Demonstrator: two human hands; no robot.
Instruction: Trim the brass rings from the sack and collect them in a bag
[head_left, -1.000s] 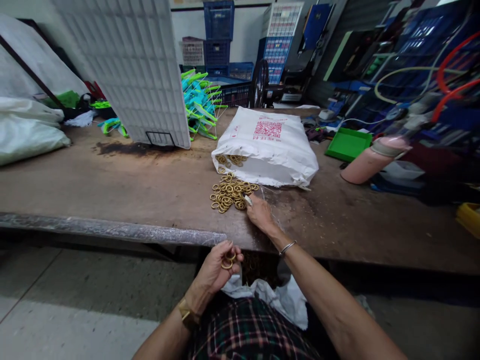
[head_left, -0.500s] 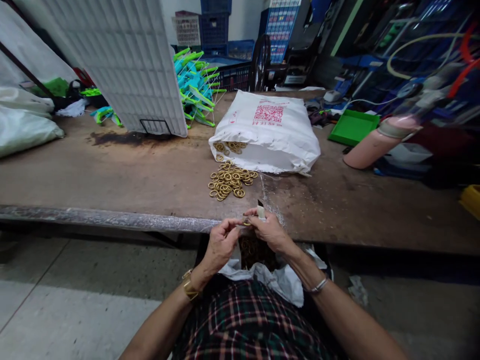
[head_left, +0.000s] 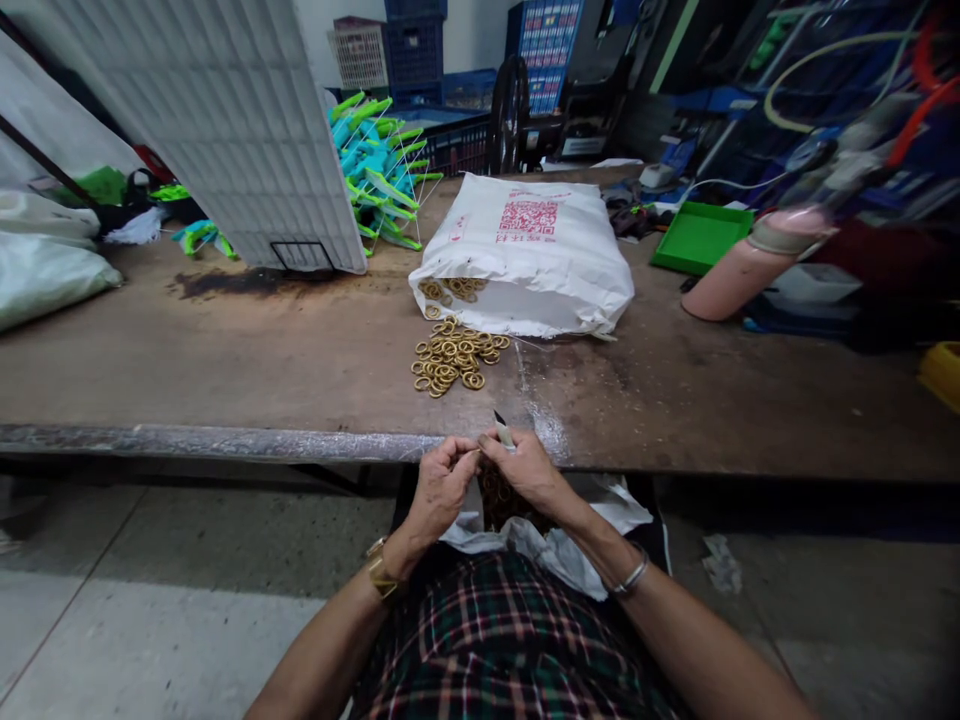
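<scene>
My left hand (head_left: pixel 441 488) is closed in a pinch on a gold-coloured ring (head_left: pixel 478 453), mostly hidden by the fingers. Meeting it at the fingertips, my right hand (head_left: pixel 531 470) is closed around a small knife (head_left: pixel 504 432) with a pale handle and a dark, pointed blade tilted up to the left. Just beyond the hands, a pile of gold rings (head_left: pixel 452 358) lies on the brown table (head_left: pixel 300 375). More rings show in the mouth of a white woven sack (head_left: pixel 559 255) behind the pile. Below my hands, an opened white bag (head_left: pixel 559 545) on my lap holds more rings.
A white ribbed panel (head_left: pixel 247 130) stands at the left, beside lime and turquoise plastic pieces (head_left: pixel 379 170). To the right are a green tray (head_left: pixel 703 238) and a leaning pink bottle (head_left: pixel 739 272). Blue crates (head_left: pixel 416 55) and a black fan (head_left: pixel 508 115) stand behind the table.
My hands have come together at the fingertips. The knife has tilted to the left, and the ring, plainer before, is now mostly covered. The whole view has shifted slightly.
</scene>
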